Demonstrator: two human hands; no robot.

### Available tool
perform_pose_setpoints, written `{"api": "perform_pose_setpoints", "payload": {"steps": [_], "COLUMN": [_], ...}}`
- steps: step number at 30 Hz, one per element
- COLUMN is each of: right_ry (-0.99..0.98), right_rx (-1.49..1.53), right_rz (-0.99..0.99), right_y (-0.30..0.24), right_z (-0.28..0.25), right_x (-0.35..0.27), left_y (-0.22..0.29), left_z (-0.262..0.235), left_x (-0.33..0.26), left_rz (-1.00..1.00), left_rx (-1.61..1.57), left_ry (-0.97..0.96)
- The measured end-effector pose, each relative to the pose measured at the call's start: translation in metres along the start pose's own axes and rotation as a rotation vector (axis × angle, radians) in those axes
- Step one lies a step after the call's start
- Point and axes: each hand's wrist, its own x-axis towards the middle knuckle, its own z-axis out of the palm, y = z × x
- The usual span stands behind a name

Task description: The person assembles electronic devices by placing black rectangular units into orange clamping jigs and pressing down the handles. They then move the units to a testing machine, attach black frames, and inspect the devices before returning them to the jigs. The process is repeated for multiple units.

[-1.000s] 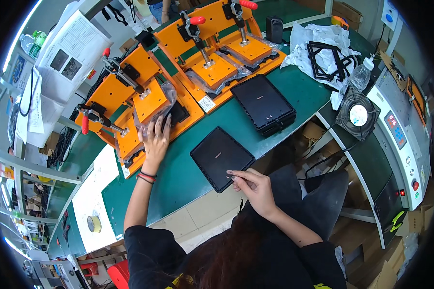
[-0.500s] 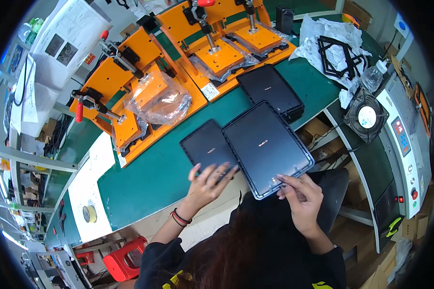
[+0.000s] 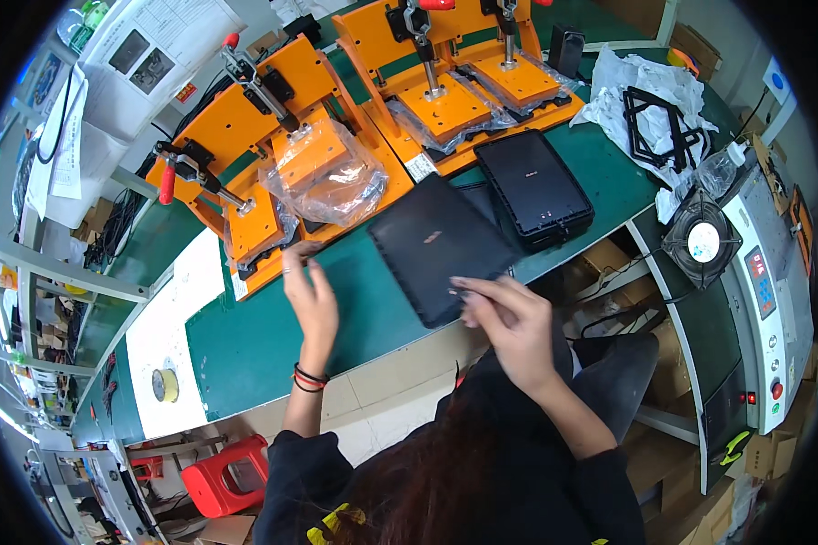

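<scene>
A thin black rectangular panel, like a tablet's back cover, lies tilted over the table's front part. My right hand pinches its near right edge between thumb and fingers; the fingertips are a little blurred. To the left of the panel, my left hand is held up over the green table, fingers apart and nothing in them. A stack of black panels stands just right of the held one. Its top piece has a raised rim and small bright spots. Part of another dark piece shows behind the held panel.
Orange clamp fixtures with red-handled levers line the table's back, some covered in clear plastic. Black frames lie on crumpled white wrap at the right. A fan stands beside a grey machine. A yellow tape roll sits at left.
My right hand has moved left, from a rimmed panel to a plainer one. A similar rimmed panel now tops the stack. My left hand has moved left, away from the panels. The view has shifted.
</scene>
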Motion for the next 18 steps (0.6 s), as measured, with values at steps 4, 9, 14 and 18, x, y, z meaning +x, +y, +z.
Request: {"api": "perform_pose_setpoints", "payload": {"steps": [4,9,14,18], "right_ry": [-0.106,-0.079,-0.036,0.003], "right_rx": [0.148,0.139,0.005,0.02], "right_rz": [0.059,0.016,-0.176,-0.178], "right_y": [0.023,0.044,0.034,0.037], "right_z": [0.04,0.073,0.103,0.108], "right_x": [0.011,0.018,0.034,0.038], "left_y": [-0.038,-0.051,-0.043,-0.047], "left_z": [-0.011,-0.024,-0.027,-0.026], "left_x": [0.004,0.004,0.0,-0.008], "left_rz": [-0.134,-0.01,-0.045,-0.05], "left_rx": [-0.13,0.024,-0.012,-0.031], "left_ry": [0.182,0.188,0.173,0.139]}}
